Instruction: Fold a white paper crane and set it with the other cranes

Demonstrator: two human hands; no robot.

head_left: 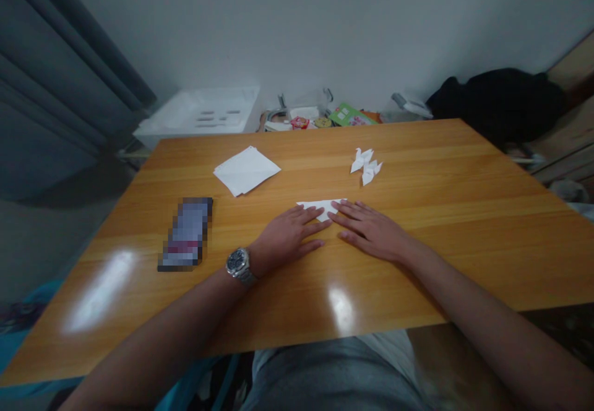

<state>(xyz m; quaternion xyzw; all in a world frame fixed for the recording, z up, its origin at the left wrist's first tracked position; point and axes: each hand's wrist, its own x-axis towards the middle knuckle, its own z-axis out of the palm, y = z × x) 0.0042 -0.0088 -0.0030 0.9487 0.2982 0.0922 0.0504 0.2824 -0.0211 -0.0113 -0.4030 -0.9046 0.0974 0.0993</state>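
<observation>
A folded white paper (323, 208) in the shape of a triangle lies flat on the wooden table, its long edge facing away from me. My left hand (294, 233) rests on its left part, fingers stretched out flat. From the other side my right hand (366, 228) lies on the right part with fingers spread. Both hands cover portions of the paper, so only its middle and upper edge show. Beyond my right hand stand two folded paper cranes (366, 164), close together.
A stack of white paper sheets (247, 171) lies at the back left of the table (427, 182). Nearer on the left is a phone-like device (186, 234), its screen blurred. Behind the table are a white box-like piece (199, 111), a green packet (351, 114) and dark cloth (496, 108).
</observation>
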